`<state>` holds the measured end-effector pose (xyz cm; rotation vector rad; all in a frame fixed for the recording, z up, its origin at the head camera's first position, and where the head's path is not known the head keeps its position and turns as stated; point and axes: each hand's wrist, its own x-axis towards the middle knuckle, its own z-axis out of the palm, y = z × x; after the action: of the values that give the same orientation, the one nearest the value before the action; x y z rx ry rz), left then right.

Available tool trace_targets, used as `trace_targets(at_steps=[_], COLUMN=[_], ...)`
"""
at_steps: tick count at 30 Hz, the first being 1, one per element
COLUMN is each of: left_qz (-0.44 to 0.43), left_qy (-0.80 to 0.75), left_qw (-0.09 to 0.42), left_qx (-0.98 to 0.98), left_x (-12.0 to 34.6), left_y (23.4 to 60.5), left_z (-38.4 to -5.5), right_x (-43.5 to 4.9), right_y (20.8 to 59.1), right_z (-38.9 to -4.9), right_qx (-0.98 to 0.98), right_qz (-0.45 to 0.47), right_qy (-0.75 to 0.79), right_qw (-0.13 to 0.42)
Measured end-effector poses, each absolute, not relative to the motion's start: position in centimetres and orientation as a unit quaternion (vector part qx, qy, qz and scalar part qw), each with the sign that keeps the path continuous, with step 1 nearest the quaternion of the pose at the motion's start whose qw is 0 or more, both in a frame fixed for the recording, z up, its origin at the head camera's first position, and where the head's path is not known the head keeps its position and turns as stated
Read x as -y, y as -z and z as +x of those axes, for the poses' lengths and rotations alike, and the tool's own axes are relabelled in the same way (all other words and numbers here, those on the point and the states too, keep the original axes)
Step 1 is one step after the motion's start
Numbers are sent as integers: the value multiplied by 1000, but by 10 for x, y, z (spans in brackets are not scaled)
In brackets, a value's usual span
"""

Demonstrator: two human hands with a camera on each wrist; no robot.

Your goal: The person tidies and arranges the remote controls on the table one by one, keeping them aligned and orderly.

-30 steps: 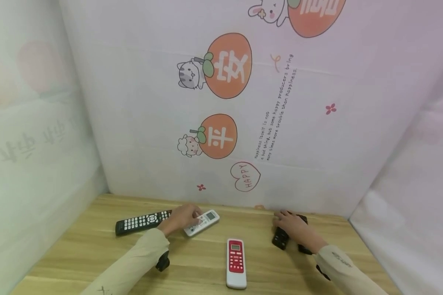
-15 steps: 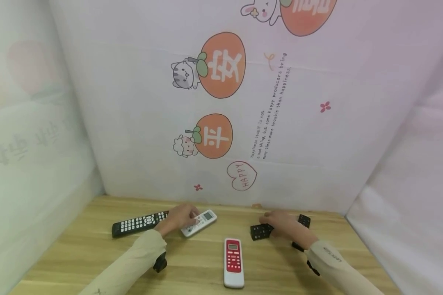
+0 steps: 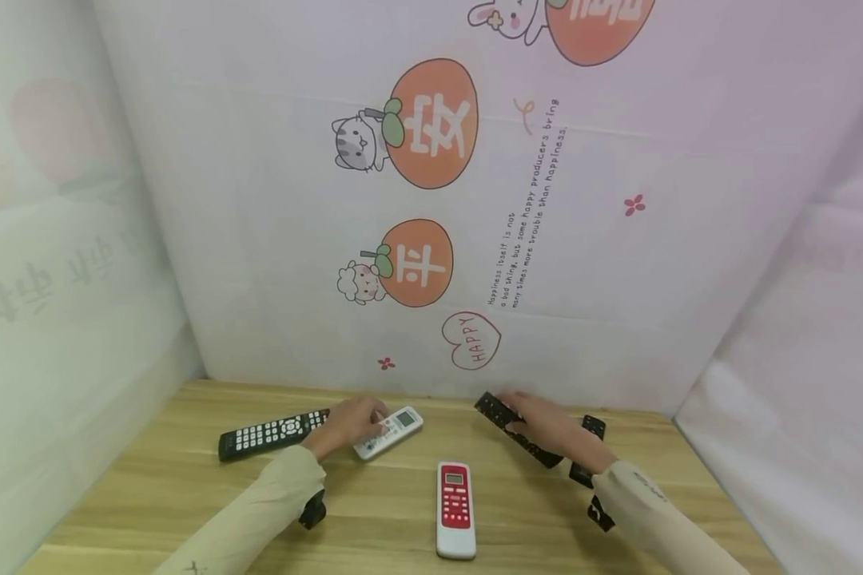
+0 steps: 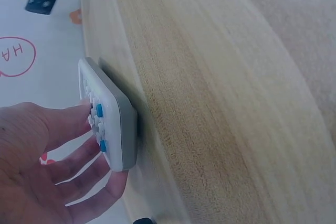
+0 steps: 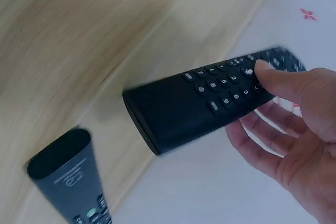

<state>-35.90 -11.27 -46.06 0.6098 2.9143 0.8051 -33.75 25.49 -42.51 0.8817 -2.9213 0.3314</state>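
My left hand (image 3: 347, 423) holds a white air-conditioner remote (image 3: 403, 426) at the back of the table. In the left wrist view the thumb lies on its button face, near two blue buttons, and the fingers reach its far edge. A black remote (image 5: 168, 111) with number buttons is in my right hand (image 3: 546, 423), thumb on the buttons and fingers round the underside. It slants toward the back wall, one end raised in the right wrist view. Just right of it lies another black remote (image 5: 68, 177), partly hidden by my right arm in the head view.
A long black remote (image 3: 259, 435) with white buttons lies left of my left hand. In the front middle is a white remote with a red face (image 3: 455, 509). A printed cloth wall (image 3: 295, 319) rises behind the wooden table (image 3: 374, 527).
My right hand has lifted its black remote off the other one, moved it left and turned it so its tip points back and left. My left hand stays on the white remote.
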Motion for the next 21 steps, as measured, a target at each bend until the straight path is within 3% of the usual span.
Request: trace_targets(at_steps=[5,13,21], left_qz=[197,192,192], left_qy=[-262,-279,-268], left_qw=[28,38,37], left_qx=[-944,-940,-943], left_x=[113,113,113], left_y=[462,460,457], left_z=[-361,-359,-357], right_x=[-252,-249,-244], right_y=[419,414,415], right_z=[-336,-328,-311], right_qx=[950,909,863], right_qz=[252,131,46], right_qy=[-182,-392,-492], right_qw=[44,-48,-106])
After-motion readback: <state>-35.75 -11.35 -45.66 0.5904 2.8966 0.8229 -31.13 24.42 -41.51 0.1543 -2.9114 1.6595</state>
